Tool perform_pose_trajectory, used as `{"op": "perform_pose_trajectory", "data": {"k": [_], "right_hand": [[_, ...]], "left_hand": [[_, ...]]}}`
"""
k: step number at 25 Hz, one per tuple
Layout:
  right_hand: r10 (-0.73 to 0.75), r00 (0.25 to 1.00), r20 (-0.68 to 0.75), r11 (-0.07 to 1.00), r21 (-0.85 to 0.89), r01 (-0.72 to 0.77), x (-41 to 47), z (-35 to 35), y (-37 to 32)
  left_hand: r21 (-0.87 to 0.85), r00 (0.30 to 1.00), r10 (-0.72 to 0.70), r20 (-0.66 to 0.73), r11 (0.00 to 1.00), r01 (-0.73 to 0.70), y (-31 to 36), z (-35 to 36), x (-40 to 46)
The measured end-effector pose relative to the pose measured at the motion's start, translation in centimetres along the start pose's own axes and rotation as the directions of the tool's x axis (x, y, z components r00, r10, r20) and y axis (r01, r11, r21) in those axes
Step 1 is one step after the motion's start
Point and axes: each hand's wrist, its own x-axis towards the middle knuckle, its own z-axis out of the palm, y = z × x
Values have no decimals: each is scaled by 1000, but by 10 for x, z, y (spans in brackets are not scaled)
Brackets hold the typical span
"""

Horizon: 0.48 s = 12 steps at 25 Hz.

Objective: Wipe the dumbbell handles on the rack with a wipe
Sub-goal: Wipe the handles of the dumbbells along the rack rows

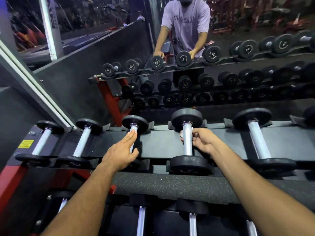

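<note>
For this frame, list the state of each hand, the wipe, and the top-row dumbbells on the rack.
Left hand: fingers straight, resting on the third dumbbell handle.
Right hand: gripping the wipe around the fourth dumbbell handle.
Wipe: wrapped on that handle, mostly hidden by fingers.
Other top-row dumbbells: seated in the rack, untouched.
Mirror: reflects the rack and the person.

Five dumbbells show whole on the top tier of the rack (pixel 170 147): from left to right, the first dumbbell (pixel 41 140), second dumbbell (pixel 81 142), third dumbbell (pixel 133 130), fourth dumbbell (pixel 187 142) and fifth dumbbell (pixel 259 142). A sixth dumbbell (pixel 309 118) is cut off at the far right edge. On the near lower tier, five handles show, all partly cropped. One white wipe (pixel 191 132) is visible. Two hands are present: left hand (pixel 121 150) and right hand (pixel 202 142). One yellow label (pixel 25 143) sits at the rack's left end.
</note>
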Motion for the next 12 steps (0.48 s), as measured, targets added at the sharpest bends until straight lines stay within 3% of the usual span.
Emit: {"op": "perform_pose_trajectory", "data": {"k": [2, 5, 9, 12], "right_hand": [[3, 1000, -8, 1000, 1, -3, -3, 1, 6], [64, 998, 29, 973, -223, -56, -20, -6, 15], [-32, 999, 38, 744, -667, 49, -40, -18, 23], [-165, 985, 59, 613, -776, 149, -44, -24, 26]], "left_hand": [[12, 1000, 10, -5, 1000, -10, 2, 0, 0], [25, 1000, 28, -8, 999, -28, 2, 1, -1], [38, 999, 42, -16, 998, -41, 0, 1, 0], [43, 998, 53, -24, 998, -52, 0, 2, 0]]}}
